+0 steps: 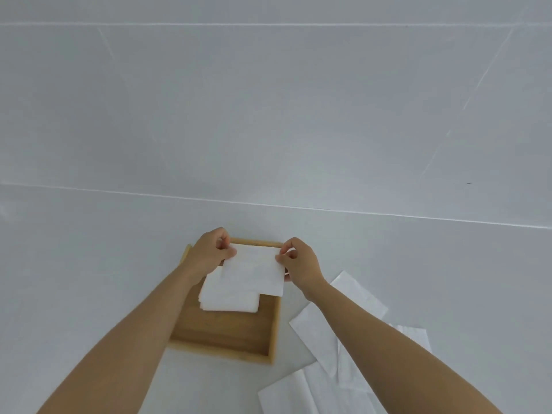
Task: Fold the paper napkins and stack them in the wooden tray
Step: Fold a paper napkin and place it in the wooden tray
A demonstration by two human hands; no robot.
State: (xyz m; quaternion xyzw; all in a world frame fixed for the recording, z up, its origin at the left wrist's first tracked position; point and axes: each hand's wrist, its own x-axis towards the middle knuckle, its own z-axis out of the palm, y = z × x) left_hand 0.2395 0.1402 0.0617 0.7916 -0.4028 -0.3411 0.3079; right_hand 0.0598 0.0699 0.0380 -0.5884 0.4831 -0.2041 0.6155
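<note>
A shallow wooden tray (pixel 227 333) lies on the pale floor in the lower middle of the view. A stack of folded white napkins (pixel 228 297) rests in its far left part. Just above that stack I hold a folded white napkin (pixel 254 268) by its two far corners. My left hand (pixel 210 252) pinches the left corner and my right hand (pixel 298 261) pinches the right corner. The held napkin overlaps the stack and reaches toward the tray's right wall.
Several unfolded white napkins (pixel 325 333) lie spread on the floor to the right of the tray, reaching to the bottom edge of the view. Large grey-white tiles (pixel 268 130) with thin seams stretch away beyond the tray.
</note>
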